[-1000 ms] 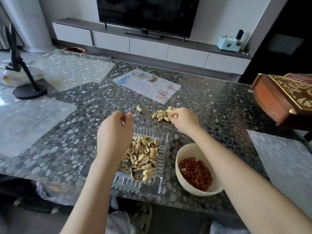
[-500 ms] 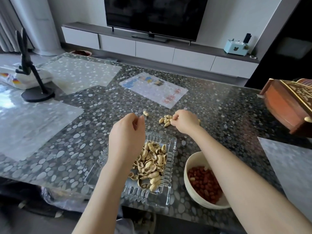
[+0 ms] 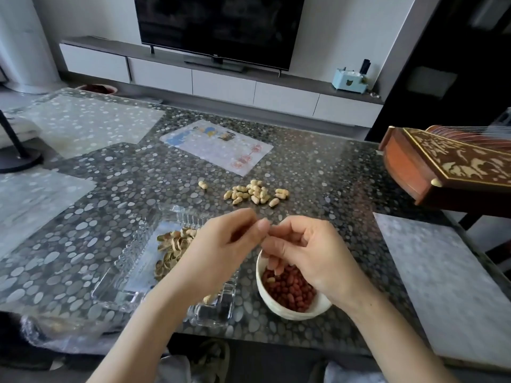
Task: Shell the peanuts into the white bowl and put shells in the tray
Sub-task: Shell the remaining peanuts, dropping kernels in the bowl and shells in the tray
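Two hands meet fingertip to fingertip above the near table edge. Leftmost, the clear tray (image 3: 130,261) holds empty shells (image 3: 172,246). Over it the left hand (image 3: 221,250) pinches toward the right hand (image 3: 307,252), which curls above the white bowl (image 3: 279,306) of red kernels (image 3: 290,288); probably one peanut sits between them, though it is hidden. Unshelled peanuts (image 3: 255,193) lie beyond.

Soft daylight enters from my left, glaring pale across the counter (image 3: 83,172) left of the tray (image 3: 130,261). My hands show motion blur; frame edges bow outward.
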